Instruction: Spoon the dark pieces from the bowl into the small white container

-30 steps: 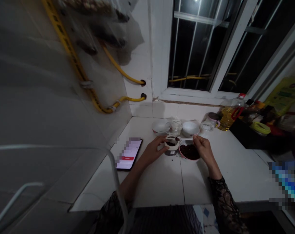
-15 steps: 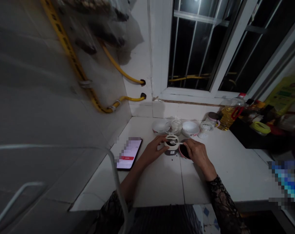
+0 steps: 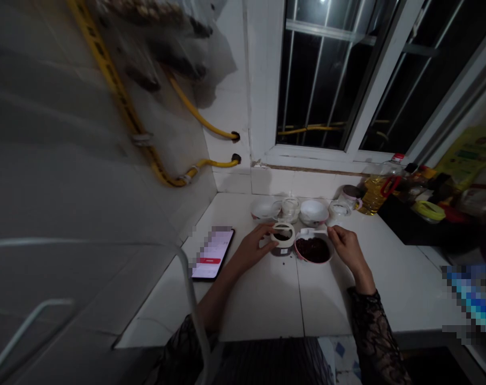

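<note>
My left hand (image 3: 256, 246) grips the side of a small clear jar (image 3: 282, 249) with a white rim, standing on the counter with dark contents inside. Pinched in my right hand (image 3: 346, 248) is a small white spoon (image 3: 312, 232), held level above the far rim of a bowl. That bowl (image 3: 313, 262) has a pinkish outside and holds dark reddish-brown grains. It sits just right of the jar. A few dark crumbs lie on the counter in front of the jar.
Behind stand two white bowls (image 3: 314, 210), a clear jar (image 3: 290, 207) and another lidded jar (image 3: 340, 212). A phone (image 3: 213, 254) lies at left. An oil bottle (image 3: 374, 193) and a dark box (image 3: 403, 222) of condiments stand at right. A white wire frame (image 3: 187, 267) crosses the near left.
My right hand has moved right with the spoon, from over the jar to over the bowl, uncovering the bowl's contents. My left hand stays on the jar.
</note>
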The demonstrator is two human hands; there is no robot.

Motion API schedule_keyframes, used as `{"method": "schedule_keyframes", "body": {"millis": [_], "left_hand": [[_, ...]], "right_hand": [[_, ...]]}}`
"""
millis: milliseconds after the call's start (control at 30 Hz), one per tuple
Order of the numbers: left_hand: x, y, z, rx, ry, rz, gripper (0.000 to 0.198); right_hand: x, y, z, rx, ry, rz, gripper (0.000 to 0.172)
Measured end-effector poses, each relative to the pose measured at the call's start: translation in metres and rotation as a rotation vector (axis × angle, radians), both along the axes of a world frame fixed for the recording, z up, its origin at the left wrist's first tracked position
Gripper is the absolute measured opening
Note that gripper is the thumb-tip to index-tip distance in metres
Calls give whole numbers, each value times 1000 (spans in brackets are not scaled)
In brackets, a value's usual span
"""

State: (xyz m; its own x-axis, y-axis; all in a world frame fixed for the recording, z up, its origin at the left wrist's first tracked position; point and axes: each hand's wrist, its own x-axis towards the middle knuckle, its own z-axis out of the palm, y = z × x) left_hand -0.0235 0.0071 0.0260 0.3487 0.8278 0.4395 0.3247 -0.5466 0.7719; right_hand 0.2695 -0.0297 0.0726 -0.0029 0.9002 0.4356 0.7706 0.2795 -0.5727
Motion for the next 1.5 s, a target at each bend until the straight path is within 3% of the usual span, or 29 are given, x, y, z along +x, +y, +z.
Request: {"method": "schedule_keyframes", "body": {"millis": [133, 233, 500, 900, 1200, 1500], "left_hand": [[-1, -1, 1, 9, 5, 2, 24], [-2, -2, 2, 9, 11, -3, 24], [-1, 1, -1, 17, 3, -3, 24], [-1, 0, -1, 24, 11, -1, 24], [-1, -1, 1, 28, 17, 5, 24], [-1, -1, 1, 9, -1, -9, 24]], "right_hand": [[7, 1, -1, -233, -144, 75, 43], [5, 0, -3, -314, -124, 104, 40], [5, 2, -4, -395, 96, 189, 49], [11, 7, -1, -500, 330, 107, 53], [10, 5, 4, -534, 368, 60, 47], [12, 8, -2, -507, 327, 42, 47]]}}
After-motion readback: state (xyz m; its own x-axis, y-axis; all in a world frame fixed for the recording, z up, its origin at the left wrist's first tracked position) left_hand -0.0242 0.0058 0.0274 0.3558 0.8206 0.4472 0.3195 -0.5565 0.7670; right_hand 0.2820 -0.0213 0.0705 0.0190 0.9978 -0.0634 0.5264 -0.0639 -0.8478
